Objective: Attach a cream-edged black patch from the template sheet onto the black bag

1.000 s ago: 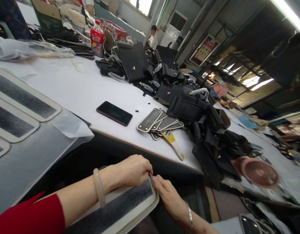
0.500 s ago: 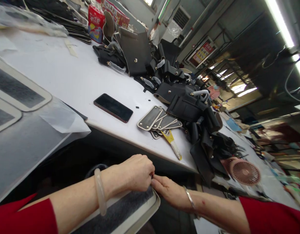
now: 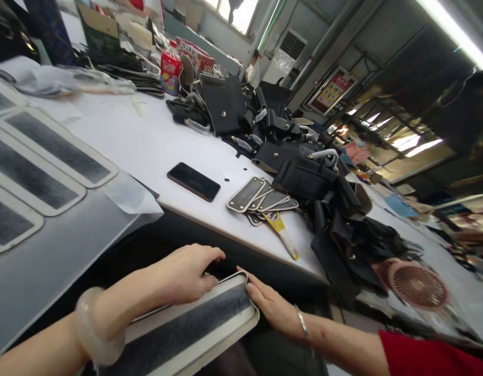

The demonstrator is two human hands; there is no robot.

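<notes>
Low in front of me is a stack of pale-edged panels [image 3: 194, 326] with a dark grey middle strip and rounded corners. My left hand [image 3: 190, 274], a pale bangle on its wrist, hovers at the panels' far edge. Its index finger and thumb are apart, and nothing clear shows between them. My right hand [image 3: 271, 303], wearing a silver bracelet, lies with fingers extended against the panels' right end, touching the corner. Similar panels [image 3: 61, 146] lie in an overlapping row on the grey surface at left.
A white table [image 3: 147, 136] holds a phone [image 3: 193, 181], several small dark riveted plates [image 3: 246, 194], a yellow-and-white handled tool [image 3: 283, 235] and a heap of black bags [image 3: 304, 167]. A pink fan [image 3: 417, 283] stands at right. Two people are in the background.
My left hand has parted from my right and moved left, its thumb and index finger opening. My right hand stays at the panels' corner. The view has shifted, showing more panels at left.
</notes>
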